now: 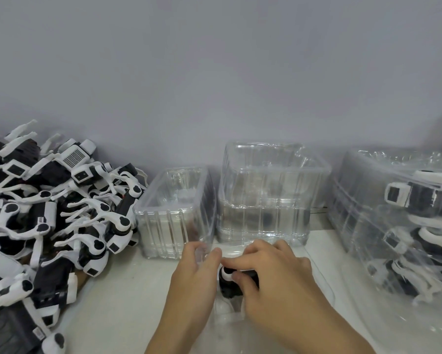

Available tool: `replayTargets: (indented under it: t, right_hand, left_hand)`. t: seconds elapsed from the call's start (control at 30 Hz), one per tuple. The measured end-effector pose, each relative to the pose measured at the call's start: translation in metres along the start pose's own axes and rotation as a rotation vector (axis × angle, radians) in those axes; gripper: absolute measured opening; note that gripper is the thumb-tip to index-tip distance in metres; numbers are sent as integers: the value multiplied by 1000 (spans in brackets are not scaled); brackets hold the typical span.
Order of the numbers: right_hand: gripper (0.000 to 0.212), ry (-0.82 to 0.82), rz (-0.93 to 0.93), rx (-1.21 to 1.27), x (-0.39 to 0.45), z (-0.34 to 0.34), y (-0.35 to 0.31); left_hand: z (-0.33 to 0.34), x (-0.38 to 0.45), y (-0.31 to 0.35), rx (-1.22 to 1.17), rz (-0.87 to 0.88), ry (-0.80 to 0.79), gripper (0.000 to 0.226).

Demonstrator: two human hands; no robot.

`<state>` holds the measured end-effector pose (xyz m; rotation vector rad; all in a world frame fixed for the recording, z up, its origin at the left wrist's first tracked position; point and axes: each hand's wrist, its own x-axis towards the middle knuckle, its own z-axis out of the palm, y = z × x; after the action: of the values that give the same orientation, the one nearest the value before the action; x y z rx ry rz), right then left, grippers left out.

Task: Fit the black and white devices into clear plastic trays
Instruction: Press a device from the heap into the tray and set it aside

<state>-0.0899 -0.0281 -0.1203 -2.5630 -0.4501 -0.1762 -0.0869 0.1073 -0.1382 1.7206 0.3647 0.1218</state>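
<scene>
Both hands meet over a clear tray on the counter. The right hand pinches a black and white device into it; the left hand grips the tray's edge. Loose devices lie heaped well to the left.

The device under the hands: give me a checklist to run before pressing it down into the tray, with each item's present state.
1. Device held: ok, the right hand grips it, thumb and fingers curled round it.
2. Clear tray steadied: ok, the left hand pinches its clear edge near the device.
3. Device lined up with the tray's recess: cannot tell, the hands and glare hide the recess.
4. Device fully seated: cannot tell, its lower part is hidden.
5. Supply of loose devices: ok, a heap lies at the left.
6. Empty tray stacks ready: ok, they stand against the wall behind the hands.
</scene>
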Motion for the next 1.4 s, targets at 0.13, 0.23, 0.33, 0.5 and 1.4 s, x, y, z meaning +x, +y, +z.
replayTargets:
  t: [0.13, 0.23, 0.33, 0.5, 1.4]
  right_hand:
    - [31, -16, -37, 51, 2, -7, 8]
    - [31, 156, 24, 172, 5, -20, 20]
    - [28, 303, 91, 121, 6, -29, 37]
    - [36, 244, 206, 76, 4, -26, 53]
    - [30, 554, 288, 1237, 9, -70, 34]
  left_hand:
    - [-1, -1, 0, 137, 126, 42, 21]
    - [-2, -4, 3, 307, 386, 100, 23]
    - [-5, -8, 8, 421, 622, 37, 21]
    - [-5, -12, 11, 780, 646, -277, 63]
    - [-27, -17, 26, 412, 562, -232, 65]
